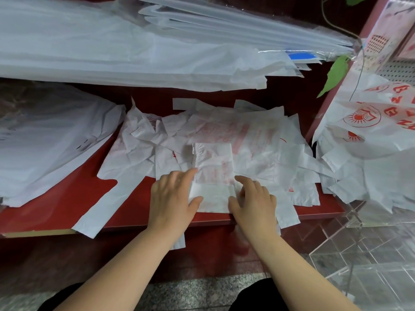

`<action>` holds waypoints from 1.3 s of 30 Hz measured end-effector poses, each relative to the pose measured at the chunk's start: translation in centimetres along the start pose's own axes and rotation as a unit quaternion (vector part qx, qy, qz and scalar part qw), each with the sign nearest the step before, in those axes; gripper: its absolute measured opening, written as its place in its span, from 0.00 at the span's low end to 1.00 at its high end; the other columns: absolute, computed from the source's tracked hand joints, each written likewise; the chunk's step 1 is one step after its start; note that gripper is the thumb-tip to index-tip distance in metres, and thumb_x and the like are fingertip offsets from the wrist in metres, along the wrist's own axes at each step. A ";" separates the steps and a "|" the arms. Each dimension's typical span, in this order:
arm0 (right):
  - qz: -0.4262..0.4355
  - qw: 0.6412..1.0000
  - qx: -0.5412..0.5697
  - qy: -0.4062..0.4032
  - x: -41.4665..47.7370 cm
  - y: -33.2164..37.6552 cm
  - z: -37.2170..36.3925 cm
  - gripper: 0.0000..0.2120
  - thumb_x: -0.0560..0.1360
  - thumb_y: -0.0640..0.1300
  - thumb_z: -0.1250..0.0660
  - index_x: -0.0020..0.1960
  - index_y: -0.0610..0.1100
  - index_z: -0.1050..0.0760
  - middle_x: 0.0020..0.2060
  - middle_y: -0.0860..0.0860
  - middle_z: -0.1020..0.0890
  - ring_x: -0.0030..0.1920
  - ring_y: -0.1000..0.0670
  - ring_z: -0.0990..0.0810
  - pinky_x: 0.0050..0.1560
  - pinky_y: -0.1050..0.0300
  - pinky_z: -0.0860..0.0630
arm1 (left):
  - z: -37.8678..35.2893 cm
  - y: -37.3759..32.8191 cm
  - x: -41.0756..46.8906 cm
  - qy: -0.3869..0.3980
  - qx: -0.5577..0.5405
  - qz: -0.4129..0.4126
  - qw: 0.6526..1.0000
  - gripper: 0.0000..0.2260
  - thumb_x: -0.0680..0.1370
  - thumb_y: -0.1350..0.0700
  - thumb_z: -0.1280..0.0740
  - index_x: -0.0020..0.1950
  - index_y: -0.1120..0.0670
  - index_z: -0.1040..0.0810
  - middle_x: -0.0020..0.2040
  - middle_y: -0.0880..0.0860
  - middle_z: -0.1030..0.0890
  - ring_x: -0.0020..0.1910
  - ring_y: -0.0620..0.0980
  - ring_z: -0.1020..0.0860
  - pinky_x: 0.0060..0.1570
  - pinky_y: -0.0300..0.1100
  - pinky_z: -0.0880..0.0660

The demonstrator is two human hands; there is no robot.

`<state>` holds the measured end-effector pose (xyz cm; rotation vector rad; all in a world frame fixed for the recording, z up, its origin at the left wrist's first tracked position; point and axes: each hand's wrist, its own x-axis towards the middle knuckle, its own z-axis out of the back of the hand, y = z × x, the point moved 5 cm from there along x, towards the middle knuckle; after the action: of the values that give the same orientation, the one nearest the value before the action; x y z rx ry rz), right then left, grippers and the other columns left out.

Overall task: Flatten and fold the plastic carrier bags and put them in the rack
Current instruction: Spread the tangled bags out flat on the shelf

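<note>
A white carrier bag with faint red print, folded into a narrow strip (213,169), lies on a heap of loose white bags (253,135) on the red shelf (67,198). My left hand (173,198) holds the strip's near left edge, thumb lying on the folded-up end and fingers spread. My right hand (253,198) holds the near right edge in the same way. The strip's near end is doubled over between my thumbs.
Large stacks of flat white bags (112,46) fill the upper shelf and the left side. At the right stands a clear acrylic rack (350,221) with white, red-printed bags (370,122) in it. A green leaf (334,72) hangs nearby. Grey speckled floor lies below.
</note>
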<state>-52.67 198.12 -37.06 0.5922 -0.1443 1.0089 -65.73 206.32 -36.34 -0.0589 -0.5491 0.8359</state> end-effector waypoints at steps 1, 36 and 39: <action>0.035 0.999 0.009 -0.022 -0.1 0.3 0.1 0.14 0.63 0.39 0.35 0.48 0.44 0.21 0.39 0.46 0.20 0.40 0.42 0.22 0.39 0.50 0.28 | -0.2 -0.4 -0.2 -0.038 -0.009 -0.072 0.997 0.22 0.66 0.56 0.25 0.58 0.54 0.25 0.50 0.55 0.20 0.52 0.52 0.27 0.51 0.53 0.27; 0.035 0.995 0.027 0.091 3.5 0.0 -0.4 0.17 0.73 0.37 0.39 0.61 0.42 0.28 0.45 0.47 0.23 0.50 0.42 0.24 0.48 0.55 0.32 | -0.1 0.8 1.6 0.001 -0.014 -0.014 1.000 0.20 0.71 0.49 0.30 0.61 0.53 0.25 0.48 0.52 0.21 0.50 0.54 0.23 0.57 0.49 0.32; 0.179 0.981 0.011 0.076 3.0 0.7 -0.3 0.13 0.68 0.45 0.39 0.48 0.43 0.19 0.48 0.44 0.18 0.48 0.39 0.20 0.46 0.48 0.26 | -0.7 -0.2 1.3 0.107 -0.021 -0.171 0.979 0.26 0.74 0.37 0.47 0.60 0.52 0.22 0.60 0.51 0.23 0.63 0.53 0.28 0.68 0.42 0.45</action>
<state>-51.69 200.80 -35.92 0.5167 -0.1054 1.4032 -64.58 207.17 -36.29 -0.0887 -0.3606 0.4741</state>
